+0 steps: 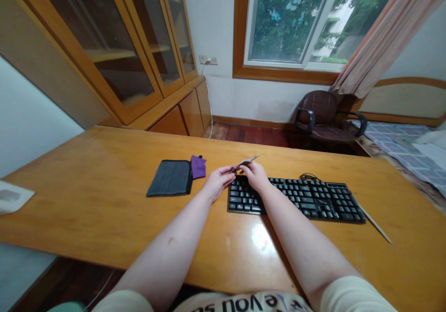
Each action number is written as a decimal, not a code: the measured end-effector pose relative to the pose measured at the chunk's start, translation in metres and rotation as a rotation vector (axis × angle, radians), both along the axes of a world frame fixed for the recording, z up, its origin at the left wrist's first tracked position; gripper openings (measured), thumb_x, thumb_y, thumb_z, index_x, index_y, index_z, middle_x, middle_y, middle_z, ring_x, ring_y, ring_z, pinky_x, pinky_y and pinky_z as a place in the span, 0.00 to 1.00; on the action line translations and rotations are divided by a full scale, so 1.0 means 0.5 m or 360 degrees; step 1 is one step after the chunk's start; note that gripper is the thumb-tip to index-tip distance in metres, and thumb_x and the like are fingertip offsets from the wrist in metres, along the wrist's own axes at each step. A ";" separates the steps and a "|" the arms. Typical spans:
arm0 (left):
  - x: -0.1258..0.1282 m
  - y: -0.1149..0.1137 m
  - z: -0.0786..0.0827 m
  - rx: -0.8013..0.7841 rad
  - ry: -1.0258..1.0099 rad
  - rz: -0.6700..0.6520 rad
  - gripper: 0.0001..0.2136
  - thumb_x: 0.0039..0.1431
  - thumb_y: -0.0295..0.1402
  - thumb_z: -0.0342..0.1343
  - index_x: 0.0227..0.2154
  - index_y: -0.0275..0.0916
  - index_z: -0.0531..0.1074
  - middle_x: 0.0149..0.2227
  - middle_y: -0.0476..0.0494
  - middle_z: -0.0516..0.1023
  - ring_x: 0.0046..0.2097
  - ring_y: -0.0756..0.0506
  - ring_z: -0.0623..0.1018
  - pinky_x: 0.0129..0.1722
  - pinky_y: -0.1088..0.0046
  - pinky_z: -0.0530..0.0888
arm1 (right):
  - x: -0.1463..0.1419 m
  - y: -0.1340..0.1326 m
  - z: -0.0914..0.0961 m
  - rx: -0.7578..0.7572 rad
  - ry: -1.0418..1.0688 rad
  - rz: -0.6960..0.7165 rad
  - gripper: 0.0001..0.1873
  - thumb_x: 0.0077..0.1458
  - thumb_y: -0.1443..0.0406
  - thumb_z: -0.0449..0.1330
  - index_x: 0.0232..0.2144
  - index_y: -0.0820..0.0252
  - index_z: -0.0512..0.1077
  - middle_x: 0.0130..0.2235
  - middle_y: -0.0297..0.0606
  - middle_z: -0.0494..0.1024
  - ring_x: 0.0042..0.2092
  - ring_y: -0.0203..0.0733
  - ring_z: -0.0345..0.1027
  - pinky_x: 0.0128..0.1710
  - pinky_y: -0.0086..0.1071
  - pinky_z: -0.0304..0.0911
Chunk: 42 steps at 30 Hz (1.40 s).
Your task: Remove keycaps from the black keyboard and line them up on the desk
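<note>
Over the left end of a black keyboard (313, 200), both my hands meet with fingertips close together. My left hand (220, 180) is closed, pinching a small dark piece (234, 169) that may be a keycap. In my right hand (257, 176) is a slim tool (250, 160), dark near the fingers and with a thin pale end pointing up and right; its exact kind is unclear. Left of my hands lie a dark grey cloth (170, 178) with black edging and a purple cloth (198, 167), with a small dark thing at its top edge.
A pale thin stick (376, 224) lies by the keyboard's right end, and its coiled cable (309, 177) rests behind it. A white object (14, 195) stands at the table's left edge. Beyond the wooden table (114, 163) are a cabinet (167, 89) and a chair (320, 112).
</note>
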<state>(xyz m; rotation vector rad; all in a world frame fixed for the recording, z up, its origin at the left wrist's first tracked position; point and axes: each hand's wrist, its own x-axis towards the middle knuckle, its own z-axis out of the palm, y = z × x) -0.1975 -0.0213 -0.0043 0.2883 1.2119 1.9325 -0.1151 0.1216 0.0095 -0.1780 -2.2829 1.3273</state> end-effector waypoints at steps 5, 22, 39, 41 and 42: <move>0.002 0.007 -0.013 -0.0135 0.0291 0.0122 0.17 0.41 0.29 0.65 0.37 0.35 0.75 0.34 0.43 0.79 0.35 0.48 0.77 0.46 0.66 0.71 | -0.002 0.000 -0.004 -0.0030 -0.0014 0.0029 0.11 0.55 0.64 0.53 0.32 0.59 0.76 0.35 0.40 0.78 0.37 0.41 0.72 0.38 0.33 0.66; -0.005 0.005 -0.009 -0.0057 0.0060 0.0244 0.13 0.39 0.36 0.66 0.28 0.35 0.74 0.32 0.44 0.77 0.35 0.48 0.76 0.44 0.67 0.71 | 0.004 -0.007 0.006 0.0193 0.0198 0.0221 0.10 0.54 0.68 0.54 0.34 0.58 0.76 0.34 0.38 0.78 0.38 0.39 0.71 0.42 0.34 0.65; -0.005 0.000 -0.003 0.0048 -0.0101 0.0225 0.15 0.38 0.29 0.65 0.25 0.37 0.62 0.26 0.53 0.71 0.31 0.53 0.74 0.38 0.77 0.70 | 0.012 -0.010 0.017 0.0321 0.0162 0.0303 0.10 0.55 0.66 0.54 0.34 0.56 0.76 0.35 0.37 0.78 0.39 0.39 0.71 0.43 0.36 0.65; -0.008 -0.003 -0.003 0.0065 -0.0128 0.0183 0.16 0.37 0.28 0.65 0.24 0.37 0.61 0.26 0.53 0.71 0.31 0.53 0.74 0.36 0.78 0.70 | 0.012 -0.009 0.017 0.0297 0.0165 0.0337 0.10 0.54 0.66 0.54 0.33 0.56 0.76 0.34 0.37 0.79 0.38 0.39 0.71 0.43 0.35 0.65; -0.009 -0.004 -0.003 0.0073 -0.0144 0.0162 0.16 0.37 0.27 0.65 0.23 0.37 0.60 0.25 0.53 0.71 0.30 0.53 0.74 0.35 0.78 0.70 | 0.012 -0.009 0.016 0.0287 0.0176 0.0356 0.10 0.54 0.67 0.54 0.33 0.56 0.76 0.34 0.37 0.79 0.38 0.39 0.71 0.43 0.35 0.65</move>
